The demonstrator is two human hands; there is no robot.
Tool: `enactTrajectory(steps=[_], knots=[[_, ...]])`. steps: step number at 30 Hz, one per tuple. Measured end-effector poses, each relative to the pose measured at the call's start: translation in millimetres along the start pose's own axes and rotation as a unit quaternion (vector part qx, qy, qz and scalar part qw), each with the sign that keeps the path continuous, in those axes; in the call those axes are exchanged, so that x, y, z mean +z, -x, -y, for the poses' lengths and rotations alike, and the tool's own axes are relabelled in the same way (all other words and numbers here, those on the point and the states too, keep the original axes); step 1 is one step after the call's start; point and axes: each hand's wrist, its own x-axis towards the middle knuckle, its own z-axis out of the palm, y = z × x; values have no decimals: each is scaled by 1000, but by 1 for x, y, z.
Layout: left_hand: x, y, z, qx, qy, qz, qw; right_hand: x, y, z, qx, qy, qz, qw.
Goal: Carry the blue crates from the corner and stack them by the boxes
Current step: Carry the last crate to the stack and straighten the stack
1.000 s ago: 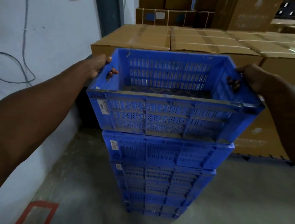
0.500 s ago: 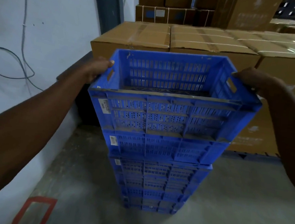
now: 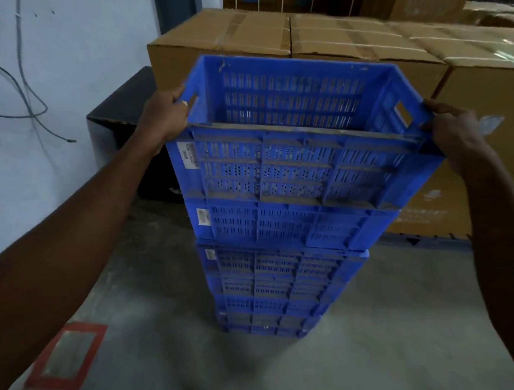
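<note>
A blue slatted crate [image 3: 298, 167] sits on top of a stack of several blue crates [image 3: 277, 276] on the concrete floor, just in front of the cardboard boxes [image 3: 225, 38]. It looks level, and its base rests in the crate below. My left hand [image 3: 163, 116] grips its left rim beside the handle hole, thumb on the top edge. My right hand [image 3: 451, 133] holds the right rim, its fingers curled over the edge next to the other handle hole. The crate is empty inside.
A white wall with loose grey cables [image 3: 26, 96] runs along the left. A black box [image 3: 116, 128] stands between the wall and the stack. More cartons on a pallet [image 3: 424, 238] fill the right. A red tape square [image 3: 68, 355] marks the floor at the lower left.
The top crate has come down onto the stack. My fingers have come out of the handle holes and now sit on the rim at both sides.
</note>
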Motion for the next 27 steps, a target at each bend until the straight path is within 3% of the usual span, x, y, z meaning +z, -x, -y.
enactTrajectory(steps=[9, 21, 27], knots=[[-1, 14, -4, -37, 59, -31, 997, -7, 31, 19, -1, 22, 30, 999], [-15, 23, -22, -64, 38, 3, 997, -14, 46, 14, -14, 123, 29, 992], [-1, 27, -24, -74, 14, -20, 997, -21, 33, 16, 12, 107, 14, 994]])
